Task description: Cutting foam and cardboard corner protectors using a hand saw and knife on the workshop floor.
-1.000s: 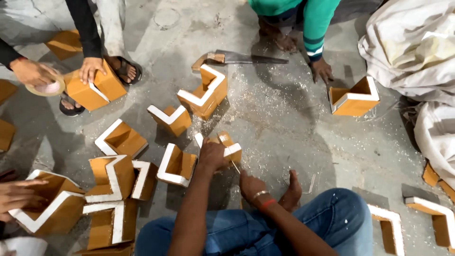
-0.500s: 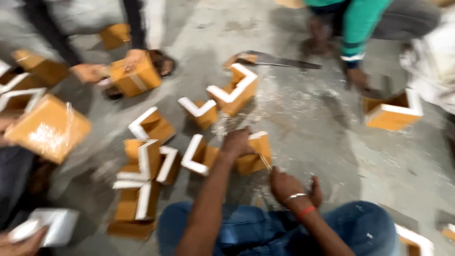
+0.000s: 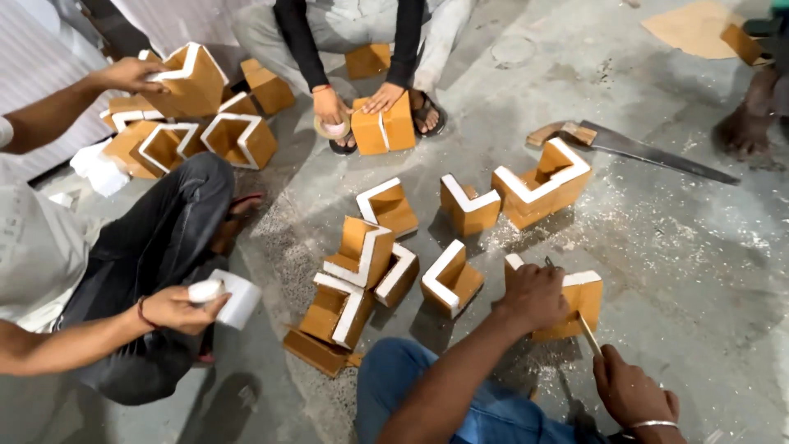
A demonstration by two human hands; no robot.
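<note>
Orange-brown corner block (image 3: 575,306) with white edging lies on the concrete floor (image 3: 682,247) amid sawdust, just before your knees. Your left hand (image 3: 532,294) presses down on its top, fingers curled over it. Your right hand (image 3: 631,393) is closed around a thin stick-like tool (image 3: 588,333) whose tip meets the block.

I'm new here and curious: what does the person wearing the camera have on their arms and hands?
Both forearms are bare, with no sleeves showing and no gloves. The right hand has a thin silver bangle at the wrist. The left hand wears nothing that can be seen. Blue jeans cover the legs below.
</note>
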